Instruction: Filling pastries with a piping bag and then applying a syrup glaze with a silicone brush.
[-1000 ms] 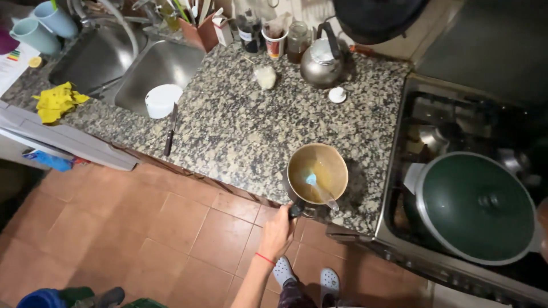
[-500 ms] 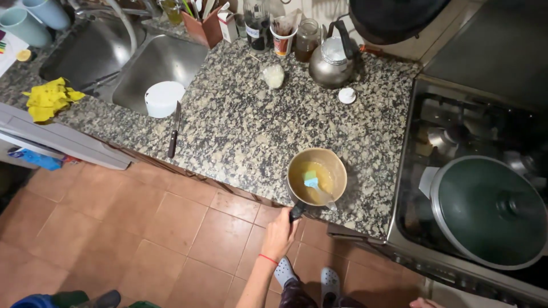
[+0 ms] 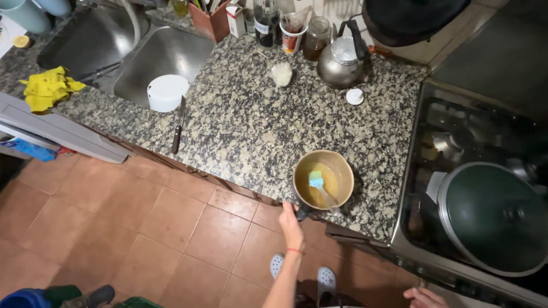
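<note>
My left hand point(image 3: 291, 226) holds the dark handle of a small saucepan point(image 3: 323, 179) that rests on the speckled granite counter point(image 3: 245, 131) near its front edge. Inside the pan there is a yellowish liquid and a spatula point(image 3: 318, 186) with a light blue head. My right hand point(image 3: 424, 297) shows only at the bottom edge, low beside the stove, with its fingers loosely curled and nothing seen in them.
To the right a stove point(image 3: 456, 142) carries a large green lid point(image 3: 495, 217). A metal kettle point(image 3: 341, 61), jars, a small white lid point(image 3: 354, 96), a knife point(image 3: 178, 125), a white bowl point(image 3: 166, 92) and a sink point(image 3: 160, 54) lie beyond. Yellow gloves point(image 3: 48, 86) sit at left.
The view has shifted so the counter and pan sit higher and further right. My left hand has stayed on the pan's handle. My right hand has come into view at the bottom.
</note>
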